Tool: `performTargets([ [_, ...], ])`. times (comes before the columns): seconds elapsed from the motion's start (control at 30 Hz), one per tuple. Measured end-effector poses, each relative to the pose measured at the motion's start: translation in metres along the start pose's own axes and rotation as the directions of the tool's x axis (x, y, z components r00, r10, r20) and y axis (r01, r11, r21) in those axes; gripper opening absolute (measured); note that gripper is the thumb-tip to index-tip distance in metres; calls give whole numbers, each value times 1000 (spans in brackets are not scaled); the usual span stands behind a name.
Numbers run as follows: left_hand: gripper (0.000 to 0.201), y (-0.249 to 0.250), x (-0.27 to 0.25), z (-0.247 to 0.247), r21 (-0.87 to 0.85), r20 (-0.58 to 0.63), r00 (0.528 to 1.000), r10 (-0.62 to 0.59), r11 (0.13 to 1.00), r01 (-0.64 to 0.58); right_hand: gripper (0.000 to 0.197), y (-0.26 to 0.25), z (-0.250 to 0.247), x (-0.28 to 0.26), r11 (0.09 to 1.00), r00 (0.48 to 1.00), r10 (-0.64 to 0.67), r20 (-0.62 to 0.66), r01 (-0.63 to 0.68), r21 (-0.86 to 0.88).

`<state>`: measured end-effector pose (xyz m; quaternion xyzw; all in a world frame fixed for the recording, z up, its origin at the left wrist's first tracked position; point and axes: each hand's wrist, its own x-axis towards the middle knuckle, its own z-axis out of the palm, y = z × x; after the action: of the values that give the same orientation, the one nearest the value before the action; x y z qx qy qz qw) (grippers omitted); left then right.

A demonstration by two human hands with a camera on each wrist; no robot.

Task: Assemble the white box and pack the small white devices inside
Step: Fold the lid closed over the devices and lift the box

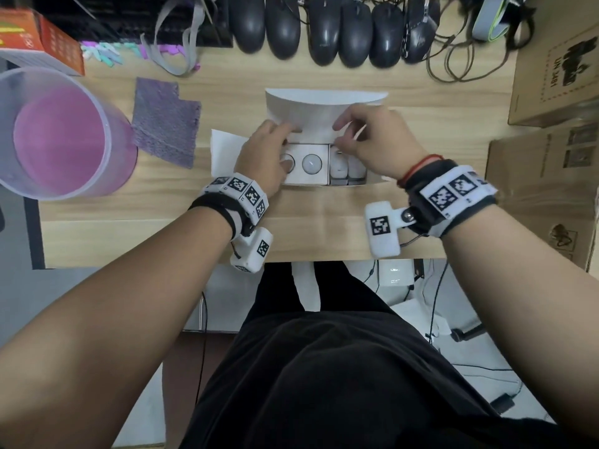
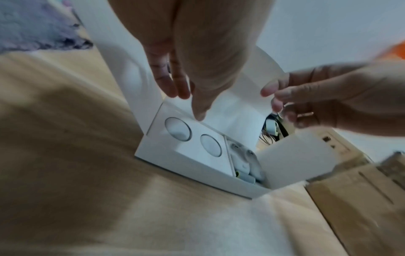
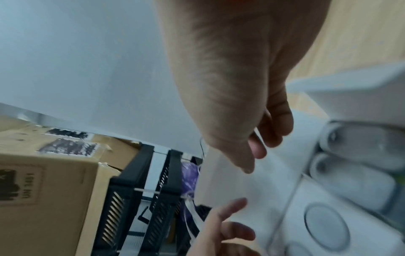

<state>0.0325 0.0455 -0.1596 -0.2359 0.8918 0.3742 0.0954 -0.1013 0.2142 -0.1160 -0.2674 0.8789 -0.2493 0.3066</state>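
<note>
The white box [image 1: 304, 182] sits mid-desk with its curved lid flap [image 1: 324, 106] standing up at the back. Inside, a white insert [image 2: 197, 150] shows two round white devices [image 1: 311, 163], and a right-hand compartment holds several small white devices [image 1: 346, 168]. My left hand [image 1: 285, 144] lies over the box's left end, fingers fairly straight against the lid's lower edge and thumb over the left round device. At the lid's lower right edge my right hand [image 1: 342, 132] pinches the flap between thumb and fingers; the right wrist view shows that flap's thin edge [image 3: 256, 134].
A purple plastic cup [image 1: 61, 134] and purple cloth [image 1: 165, 121] lie left. Several black mice [image 1: 324, 30] and cables line the back. Cardboard boxes [image 1: 551, 76] stand along the right. The box's side flaps [image 1: 223, 150] [image 2: 293, 159] spread outward on both sides.
</note>
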Motion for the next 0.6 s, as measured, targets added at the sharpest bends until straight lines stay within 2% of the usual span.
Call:
performTargets([
  [0.07,79,6,-2,-1,110,-27,992,123,987,-119,26,10,-17,-5,996,999,-28,-41,25,-85],
  [0.13,96,11,-1,0,303,-40,981,189,938,-168,36,22,-23,-7,989,998,-44,-46,37,-146],
  [0.23,121,14,4,2,460,-5,987,159,877,-138,41,34,-23,-11,989,996,-82,-25,79,-124],
  [0.3,135,14,6,4,460,35,993,111,880,-115,41,41,-17,-13,996,997,-70,-25,68,-65],
  [0.4,150,12,7,6,368,129,992,-10,929,-39,46,50,1,-16,999,999,24,-22,-24,-34],
  [0.5,153,6,9,7,356,197,977,-76,935,2,56,54,23,-16,994,994,110,-19,-110,2],
  [0.6,152,0,11,6,353,225,970,-89,936,3,62,51,40,-13,992,991,128,-30,-128,22],
])
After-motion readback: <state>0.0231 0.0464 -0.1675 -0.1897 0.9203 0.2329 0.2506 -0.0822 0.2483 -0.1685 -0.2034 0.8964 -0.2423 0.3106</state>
